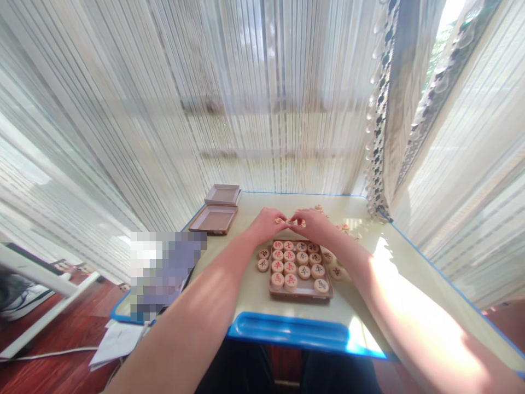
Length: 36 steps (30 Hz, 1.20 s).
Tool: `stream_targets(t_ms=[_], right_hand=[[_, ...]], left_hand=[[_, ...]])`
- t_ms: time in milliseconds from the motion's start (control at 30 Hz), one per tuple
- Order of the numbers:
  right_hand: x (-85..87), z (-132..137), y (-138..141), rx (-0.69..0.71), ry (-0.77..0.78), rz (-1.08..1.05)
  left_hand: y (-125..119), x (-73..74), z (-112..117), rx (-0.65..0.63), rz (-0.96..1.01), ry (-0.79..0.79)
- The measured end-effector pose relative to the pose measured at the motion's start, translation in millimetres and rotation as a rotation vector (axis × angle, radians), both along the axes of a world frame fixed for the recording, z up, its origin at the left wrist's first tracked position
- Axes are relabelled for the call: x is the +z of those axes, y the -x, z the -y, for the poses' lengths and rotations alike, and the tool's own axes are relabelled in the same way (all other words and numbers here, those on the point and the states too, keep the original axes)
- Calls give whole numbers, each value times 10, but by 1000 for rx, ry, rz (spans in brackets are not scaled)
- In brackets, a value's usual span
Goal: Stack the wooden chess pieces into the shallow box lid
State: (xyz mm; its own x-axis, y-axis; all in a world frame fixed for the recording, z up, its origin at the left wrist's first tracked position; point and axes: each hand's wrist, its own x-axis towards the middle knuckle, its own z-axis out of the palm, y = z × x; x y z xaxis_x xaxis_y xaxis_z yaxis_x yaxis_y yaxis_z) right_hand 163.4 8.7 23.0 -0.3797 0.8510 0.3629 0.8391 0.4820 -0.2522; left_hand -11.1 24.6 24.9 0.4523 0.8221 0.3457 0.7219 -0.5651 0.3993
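Observation:
A shallow brown tray (pixel 301 294) on the cream table (pixel 394 262) holds several round wooden chess pieces (pixel 290 268) marked in red and black. Just behind the tray my left hand (pixel 266 223) and my right hand (pixel 312 223) meet, fingers pinched together around small wooden pieces (pixel 289 221). Two pieces (pixel 263 260) lie on the table left of the tray. More loose pieces (pixel 336 267) lie to its right, beside my right wrist.
Two empty brown box halves (pixel 217 210) sit at the table's far left. A blurred flat object (pixel 166 271) lies at the left edge. Striped curtains surround the table. A blue lip (pixel 291 331) runs along the near edge. Papers (pixel 117 342) lie on the red floor.

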Motion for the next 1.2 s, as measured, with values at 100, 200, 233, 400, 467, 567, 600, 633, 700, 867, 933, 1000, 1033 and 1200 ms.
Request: stream_targets(t_ms=[100, 200, 233, 400, 467, 567, 600, 633, 700, 867, 933, 1000, 1033, 1200], right_hand=[[25, 22, -2, -6, 5, -33], [48, 45, -13, -16, 10, -57], [51, 53, -14, -19, 9, -62], [55, 101, 32, -26, -46, -80], [59, 118, 60, -27, -55, -79], [61, 134, 87, -34, -32, -69], [59, 136, 90, -35, -20, -67], [54, 136, 90, -30, -12, -66], [41, 132, 81, -15, -11, -66], [15, 109, 48, -12, -54, -68], [23, 107, 39, 12, -56, -79], [41, 114, 32, 25, -61, -97], [49, 119, 30, 25, -67, -101], [50, 149, 36, 55, -134, -45]], left_hand=[[12, 36, 36, -7, 25, -6], [20, 58, 52, -31, 45, -21], [22, 66, 60, -39, 50, -25], [33, 101, 115, -69, 65, -17], [34, 95, 127, -60, 63, 13], [41, 69, 119, -40, 51, 46], [47, 61, 111, -40, 49, 45], [54, 57, 103, -43, 49, 42], [71, 57, 91, -42, 66, 42], [84, 91, 98, -16, 114, 50], [79, 103, 104, -4, 112, 43], [76, 113, 106, 10, 108, 36], [76, 116, 106, 11, 106, 33], [87, 118, 112, -42, 89, 17]])
